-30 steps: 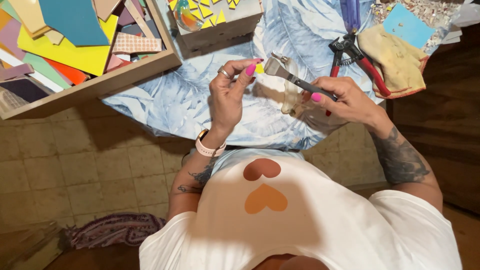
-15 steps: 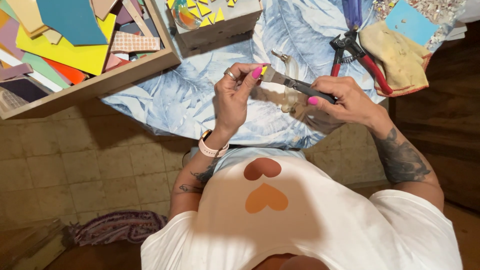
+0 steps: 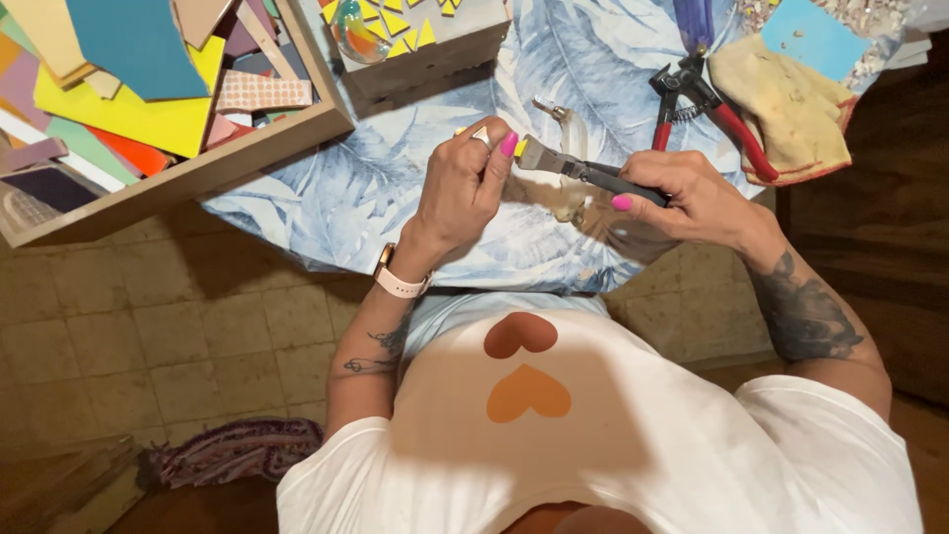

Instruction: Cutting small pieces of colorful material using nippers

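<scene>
Head view: 2 hands over the blue leaf-print tablecloth (image 3: 395,188); right hand (image 3: 692,198) has its fingers wrapped tight on 1 black-handled nipper (image 3: 583,170), whose head meets 1 small yellow tile piece (image 3: 520,147) pinched in the left hand (image 3: 465,183). Also counted: 1 red-handled pliers (image 3: 707,109) beside 1 yellow cloth (image 3: 786,94), and 1 wooden tray (image 3: 188,173) of coloured sheets on the left.

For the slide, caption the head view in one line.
Left hand pinches a small yellow piece at the nippers gripped by the right hand over a leaf-print cloth.
</scene>
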